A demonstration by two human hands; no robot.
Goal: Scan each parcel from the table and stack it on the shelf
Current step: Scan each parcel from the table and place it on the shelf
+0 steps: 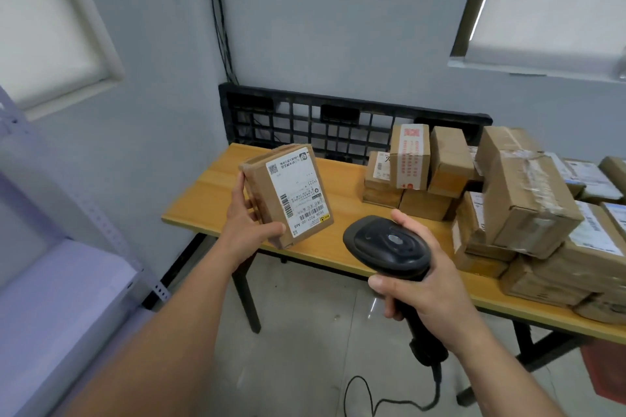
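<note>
My left hand (249,216) grips a small brown cardboard parcel (288,194) by its left side, holding it tilted above the table's near left corner with its white barcode label facing me. My right hand (426,288) holds a black handheld barcode scanner (386,245) by its handle, the scanner head just right of and below the parcel. A pile of several more brown parcels (515,199) covers the right part of the wooden table (210,193). The grey metal shelf (67,281) stands at the left.
A black plastic pallet (305,118) leans against the wall behind the table. The scanner's black cable (389,399) trails down to the tiled floor. Windows with blinds sit on both walls. A red object shows at the lower right edge.
</note>
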